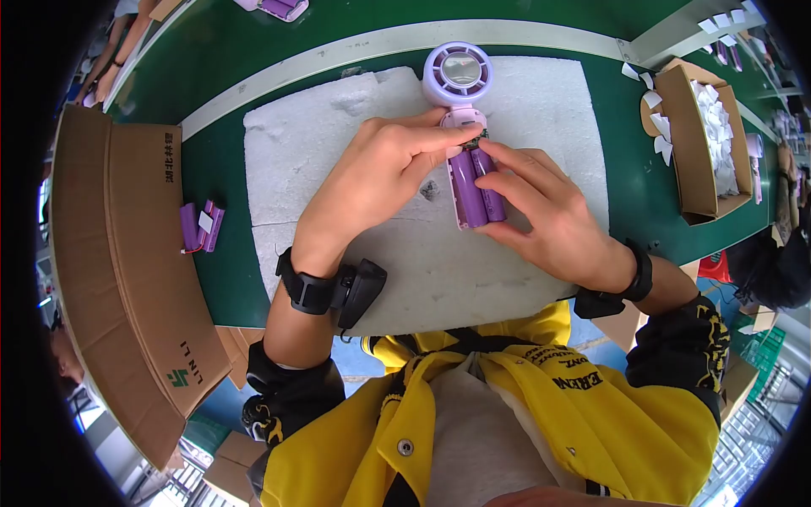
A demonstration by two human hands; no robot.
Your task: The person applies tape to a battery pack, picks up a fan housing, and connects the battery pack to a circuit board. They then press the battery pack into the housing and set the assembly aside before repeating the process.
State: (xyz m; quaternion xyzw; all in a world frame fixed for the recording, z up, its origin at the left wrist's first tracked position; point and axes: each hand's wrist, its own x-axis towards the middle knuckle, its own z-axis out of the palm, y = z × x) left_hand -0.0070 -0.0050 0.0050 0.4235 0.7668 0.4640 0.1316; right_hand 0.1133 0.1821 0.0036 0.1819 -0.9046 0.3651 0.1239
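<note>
A light purple handheld fan (461, 69) lies on a white foam pad (312, 160), its round head pointing away from me. Its handle is uncovered and shows a pack of two purple cylindrical batteries (470, 190) and a small green circuit board (475, 142). My left hand (363, 173) grips the handle just below the fan's neck, fingertips over the board. With thumb and fingers, my right hand (545, 207) holds the battery pack along its right side and lower end. The fingertips partly hide the board.
On the green table to the left lies another purple battery pack (203, 226), beside a large cardboard box (139, 253). A carton of white paper pieces (714, 139) stands at the right, with loose pieces around it. A pale metal strip (338, 56) crosses behind the pad. Another person's arm (114, 63) shows far left.
</note>
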